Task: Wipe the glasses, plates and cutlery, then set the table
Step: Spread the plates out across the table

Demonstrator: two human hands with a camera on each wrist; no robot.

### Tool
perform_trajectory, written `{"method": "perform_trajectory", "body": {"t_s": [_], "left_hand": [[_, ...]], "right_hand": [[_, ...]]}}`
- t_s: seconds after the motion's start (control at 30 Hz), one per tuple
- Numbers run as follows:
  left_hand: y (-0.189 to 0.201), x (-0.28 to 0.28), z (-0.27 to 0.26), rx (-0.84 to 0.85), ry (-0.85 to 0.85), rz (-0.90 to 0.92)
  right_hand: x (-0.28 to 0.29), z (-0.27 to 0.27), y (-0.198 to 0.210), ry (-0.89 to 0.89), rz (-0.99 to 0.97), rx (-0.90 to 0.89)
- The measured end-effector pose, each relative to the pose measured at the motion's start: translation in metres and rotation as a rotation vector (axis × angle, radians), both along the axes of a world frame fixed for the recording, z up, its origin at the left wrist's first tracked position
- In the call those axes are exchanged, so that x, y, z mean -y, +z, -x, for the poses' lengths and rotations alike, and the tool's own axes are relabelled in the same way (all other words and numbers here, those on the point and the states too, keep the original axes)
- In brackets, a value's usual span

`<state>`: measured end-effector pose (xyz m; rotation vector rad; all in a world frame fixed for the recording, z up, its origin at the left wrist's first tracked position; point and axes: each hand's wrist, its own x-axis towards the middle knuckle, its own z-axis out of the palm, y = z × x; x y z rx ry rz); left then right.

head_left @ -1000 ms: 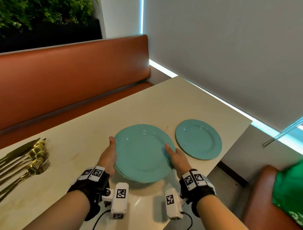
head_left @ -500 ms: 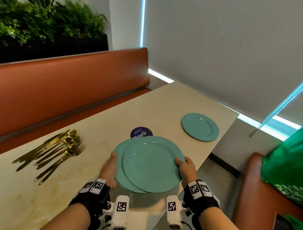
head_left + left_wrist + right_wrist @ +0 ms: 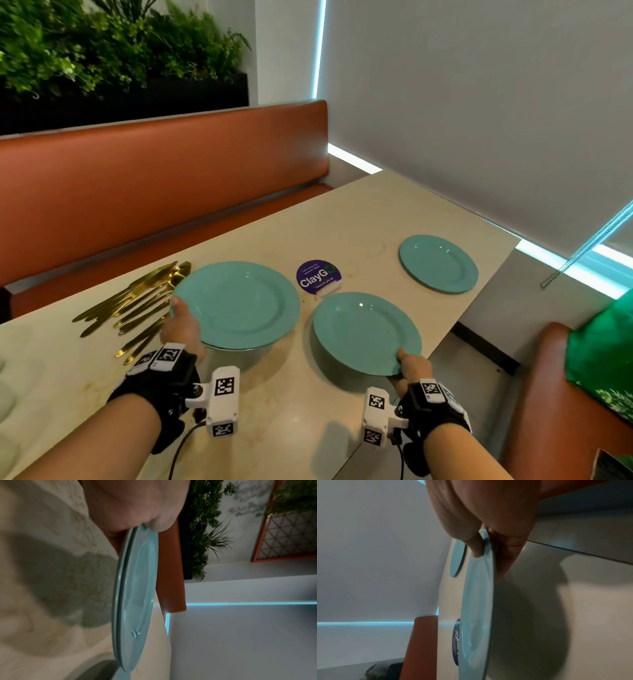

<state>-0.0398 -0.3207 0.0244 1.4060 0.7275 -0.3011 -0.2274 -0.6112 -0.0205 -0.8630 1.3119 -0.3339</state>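
Observation:
My left hand (image 3: 183, 323) grips the near-left rim of a small stack of teal plates (image 3: 239, 303), held just above the table; the left wrist view shows two stacked plates (image 3: 135, 595) pinched at the edge. My right hand (image 3: 409, 366) pinches the near rim of a single teal plate (image 3: 364, 330), thumb on top and fingers beneath, as the right wrist view shows on that plate (image 3: 477, 608). A third teal plate (image 3: 438, 263) lies flat near the table's far right corner. Gold cutlery (image 3: 137, 301) lies in a pile at the left, partly behind the stack.
The beige table (image 3: 308, 411) ends close on the right, with floor below. A round purple ClayGo sign (image 3: 318, 277) stands between the held plates. An orange bench (image 3: 154, 192) runs behind the table; an orange seat with a green bag (image 3: 606, 353) sits at right.
The stack has split: my right hand drew the top plate off to the right, while my left hand carried the remaining plates left toward the cutlery. The purple sign now shows fully.

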Motion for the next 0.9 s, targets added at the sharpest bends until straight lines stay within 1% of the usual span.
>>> {"method": "perform_trajectory", "body": {"t_s": [0.07, 0.17, 0.27, 0.33, 0.43, 0.53, 0.9], "left_hand": [[0.002, -0.003, -0.003, 0.006, -0.005, 0.000], [0.000, -0.001, -0.002, 0.013, -0.012, 0.006], [-0.008, 0.001, -0.002, 0.037, -0.031, 0.027], [-0.012, 0.002, 0.000, 0.040, -0.068, 0.020], [-0.012, 0.007, 0.005, 0.045, -0.089, 0.036], [-0.011, 0.010, 0.006, 0.048, -0.089, 0.041], [-0.008, 0.015, 0.013, 0.045, -0.148, 0.037]], "right_hand": [[-0.003, -0.004, -0.004, 0.035, 0.032, -0.029], [-0.003, -0.007, -0.011, -0.005, 0.055, -0.075], [-0.003, -0.012, -0.024, 0.080, 0.062, -0.125], [0.000, -0.012, -0.031, 0.094, 0.076, -0.171], [-0.004, -0.009, -0.020, 0.095, 0.047, -0.161], [-0.007, -0.005, -0.017, 0.122, 0.040, -0.154], [-0.019, 0.004, -0.011, 0.269, 0.075, -0.254]]}}
